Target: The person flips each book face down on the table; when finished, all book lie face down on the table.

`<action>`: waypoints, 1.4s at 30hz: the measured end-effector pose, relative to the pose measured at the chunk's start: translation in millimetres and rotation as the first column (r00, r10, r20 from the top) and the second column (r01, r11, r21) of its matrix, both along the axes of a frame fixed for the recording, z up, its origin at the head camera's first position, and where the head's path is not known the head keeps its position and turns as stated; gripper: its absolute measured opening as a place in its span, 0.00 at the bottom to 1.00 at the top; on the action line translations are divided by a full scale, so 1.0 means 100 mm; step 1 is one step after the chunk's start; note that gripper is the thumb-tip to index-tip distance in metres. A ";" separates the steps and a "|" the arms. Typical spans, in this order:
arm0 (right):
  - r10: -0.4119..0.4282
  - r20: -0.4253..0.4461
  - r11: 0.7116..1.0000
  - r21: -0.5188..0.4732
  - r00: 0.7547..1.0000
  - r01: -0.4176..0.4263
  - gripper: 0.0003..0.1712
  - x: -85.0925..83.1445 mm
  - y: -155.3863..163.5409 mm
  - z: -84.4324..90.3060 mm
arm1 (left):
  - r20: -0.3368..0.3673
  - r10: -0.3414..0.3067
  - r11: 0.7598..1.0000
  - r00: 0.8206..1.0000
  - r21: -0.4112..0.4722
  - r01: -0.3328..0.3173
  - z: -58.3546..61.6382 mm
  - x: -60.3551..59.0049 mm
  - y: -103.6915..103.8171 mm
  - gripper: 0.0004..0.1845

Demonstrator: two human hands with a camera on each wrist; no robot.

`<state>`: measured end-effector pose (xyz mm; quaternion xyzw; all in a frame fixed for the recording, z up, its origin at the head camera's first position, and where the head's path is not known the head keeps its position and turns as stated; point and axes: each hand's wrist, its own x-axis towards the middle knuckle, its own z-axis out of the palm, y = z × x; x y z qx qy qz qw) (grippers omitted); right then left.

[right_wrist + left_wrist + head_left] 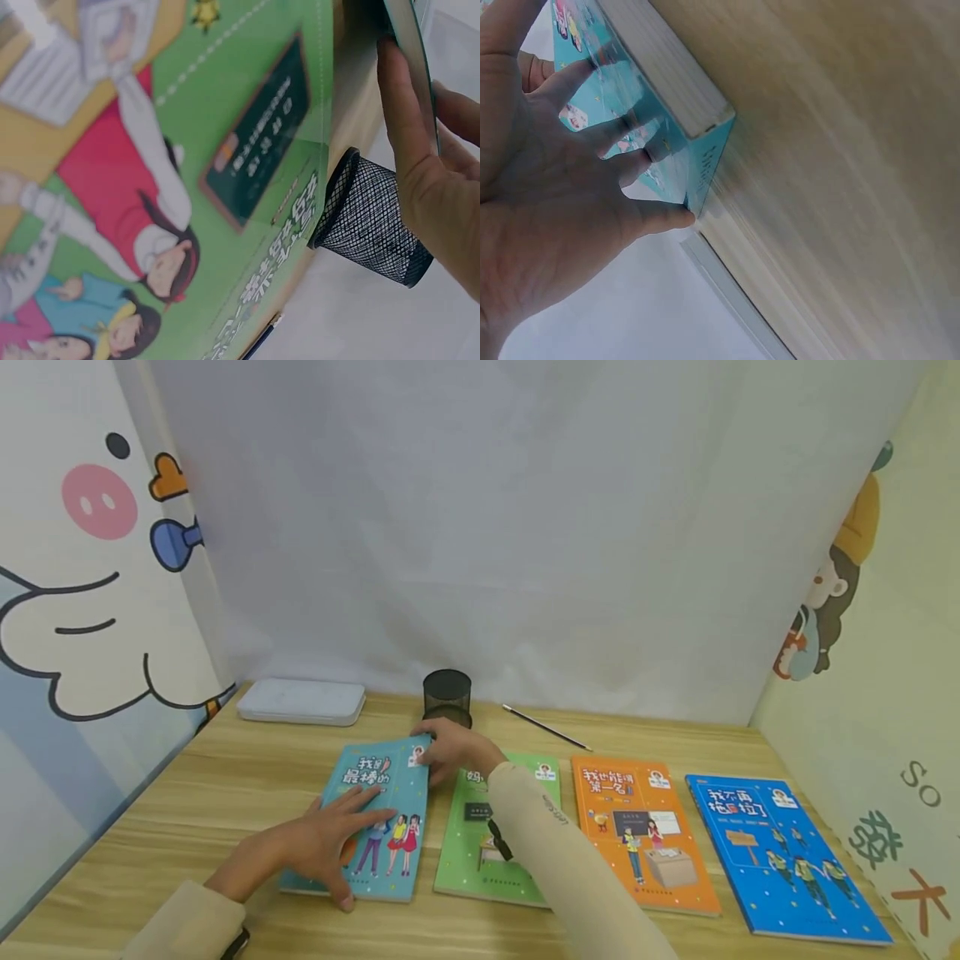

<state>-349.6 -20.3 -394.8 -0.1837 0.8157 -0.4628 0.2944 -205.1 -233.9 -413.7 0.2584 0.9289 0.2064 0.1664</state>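
A teal paperback book (405, 789) lies at the left of the row of books, its upper right corner a little raised. My left hand (318, 839) rests on its cover with fingers spread, and in the left wrist view the fingertips press the cover near the spine (711, 161). At the upper right corner, my right hand (453, 750) pinches the book between thumb and fingers; the right wrist view shows the cover edge (414, 56) held there. Beneath the right forearm lies a green book (461, 864), partly hidden by the sleeve.
An orange book (675, 814) and a blue book (750, 885) lie to the right. Behind the books stand a black mesh pen holder (447, 687), close to my right hand, and a dark pencil (547, 727). A white case (302, 702) sits at the back left, near the curtain.
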 end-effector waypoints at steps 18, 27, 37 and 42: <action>-0.050 0.142 0.966 -0.243 0.989 0.083 0.33 0.02 0.12 0.12 | -0.088 0.053 0.999 0.995 0.012 -0.052 0.04 0.02 -0.04 0.64; -0.108 0.116 0.903 -0.405 0.987 0.146 0.27 0.02 0.14 0.24 | -0.209 0.060 0.997 0.976 0.066 -0.047 0.18 0.00 -0.04 0.63; -0.194 0.132 0.843 -0.484 0.972 0.234 0.24 0.01 0.12 0.36 | -0.297 0.076 0.993 0.952 0.110 -0.045 0.29 0.07 0.05 0.66; -0.234 0.162 0.825 -0.489 0.959 0.284 0.23 0.00 0.13 0.39 | -0.392 0.073 0.996 0.917 0.080 -0.045 0.35 0.12 0.18 0.67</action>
